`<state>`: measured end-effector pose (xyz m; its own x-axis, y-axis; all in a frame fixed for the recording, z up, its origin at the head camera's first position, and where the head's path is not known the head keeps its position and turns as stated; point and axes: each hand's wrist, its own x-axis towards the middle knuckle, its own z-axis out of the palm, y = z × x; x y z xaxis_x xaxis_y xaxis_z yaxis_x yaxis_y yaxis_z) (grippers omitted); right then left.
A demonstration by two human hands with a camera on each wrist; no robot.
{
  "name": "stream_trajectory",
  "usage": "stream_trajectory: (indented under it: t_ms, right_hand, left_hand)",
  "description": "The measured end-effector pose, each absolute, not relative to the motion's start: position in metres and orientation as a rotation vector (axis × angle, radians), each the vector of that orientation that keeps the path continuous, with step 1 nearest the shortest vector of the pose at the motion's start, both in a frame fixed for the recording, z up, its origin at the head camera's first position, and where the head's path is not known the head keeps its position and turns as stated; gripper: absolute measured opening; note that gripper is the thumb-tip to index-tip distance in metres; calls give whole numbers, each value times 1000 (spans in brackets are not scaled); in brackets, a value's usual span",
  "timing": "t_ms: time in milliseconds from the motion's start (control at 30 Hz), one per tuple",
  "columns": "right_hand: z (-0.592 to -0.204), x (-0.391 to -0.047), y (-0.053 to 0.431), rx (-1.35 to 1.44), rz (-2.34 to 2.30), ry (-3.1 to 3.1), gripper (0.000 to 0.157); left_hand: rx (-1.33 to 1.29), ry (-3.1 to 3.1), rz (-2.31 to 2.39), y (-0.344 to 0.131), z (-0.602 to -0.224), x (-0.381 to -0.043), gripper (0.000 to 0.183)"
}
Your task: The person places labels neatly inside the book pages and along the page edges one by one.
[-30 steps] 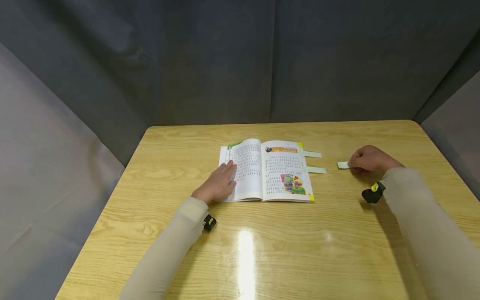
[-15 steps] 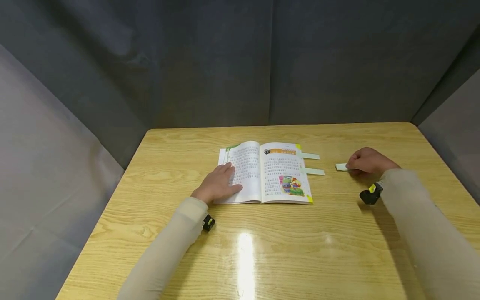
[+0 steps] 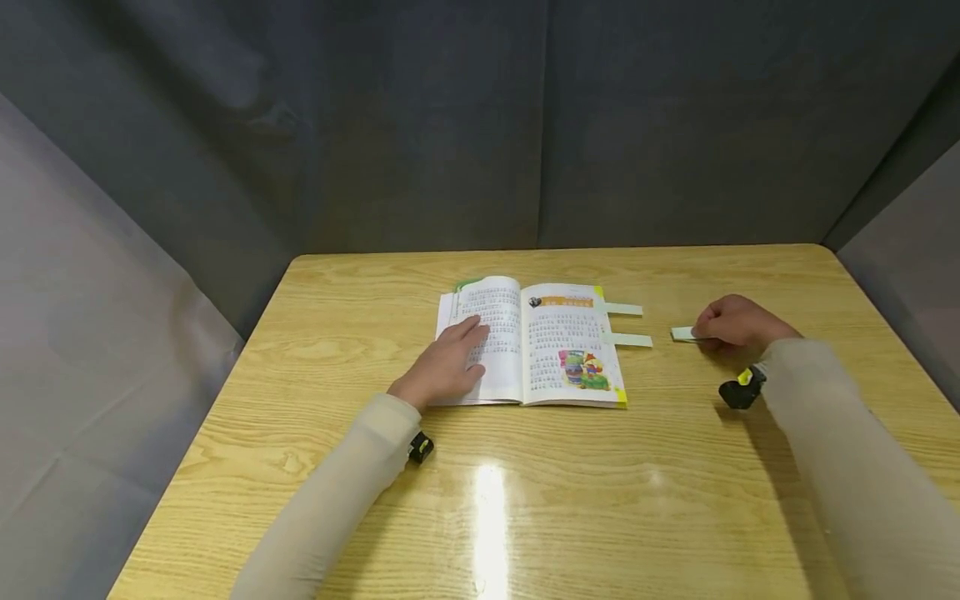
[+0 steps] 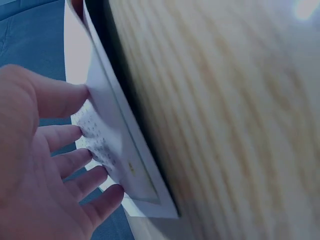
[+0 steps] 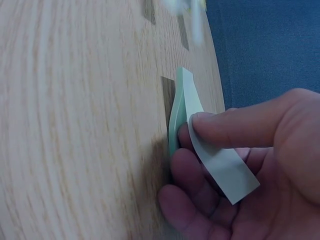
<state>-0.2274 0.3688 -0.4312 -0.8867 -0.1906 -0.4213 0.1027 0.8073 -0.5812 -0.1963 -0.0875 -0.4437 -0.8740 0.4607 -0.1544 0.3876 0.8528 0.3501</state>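
Note:
An open book (image 3: 502, 375) with printed text and a colour picture on its right page lies on the table. My left hand (image 3: 442, 367) rests on the left page with fingers spread and fairly straight; in the left wrist view its fingertips touch the paper. To the right of the book, my right hand (image 3: 738, 323) grips a narrow pad of pale green sticky notes (image 5: 174, 120). Its thumb lies on the top strip (image 5: 225, 172), which bows away from the rest of the pad. Two pale strips, an upper one (image 3: 626, 309) and a lower one (image 3: 633, 340), stick out from the right page's edge.
The wooden table (image 3: 570, 500) has a dark curtain (image 3: 420, 125) behind it and grey cloth (image 3: 90, 350) at the left side. A black wrist camera (image 3: 742, 388) sits under the right wrist, another camera (image 3: 421, 447) by the left.
My left hand has slid a little to the right and further onto the left page. The right hand stays almost in place, still holding the sticky notes.

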Motion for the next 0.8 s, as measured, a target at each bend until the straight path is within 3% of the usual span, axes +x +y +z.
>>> stream_trajectory:
  t_ms: [800]
  right_hand:
    - [-429, -228, 372, -62, -872, 2512, 25]
  left_hand:
    - [642, 2748, 520, -89, -441, -194, 62]
